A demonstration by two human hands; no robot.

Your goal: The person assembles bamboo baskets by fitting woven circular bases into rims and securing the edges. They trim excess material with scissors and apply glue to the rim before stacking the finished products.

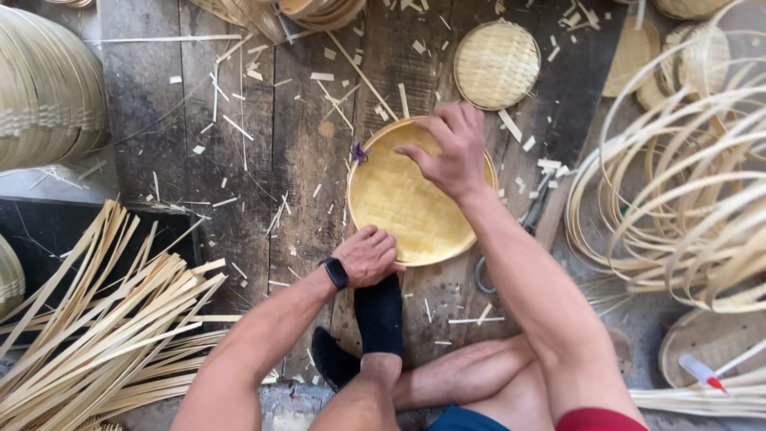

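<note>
A round woven bamboo tray lies flat on dark wooden boards in the middle of the head view. My left hand grips its near rim, fingers curled over the edge; a black band sits on that wrist. My right hand rests on the far rim, fingers bent over the edge and onto the weave. A small purple clip sits on the tray's upper left rim. My foot in a black sock presses just below the tray.
A smaller woven tray lies beyond. Coiled bamboo hoops pile at the right, loose bamboo strips at the lower left, stacked trays at the upper left. Scissors lie under my right forearm. Bamboo offcuts litter the boards.
</note>
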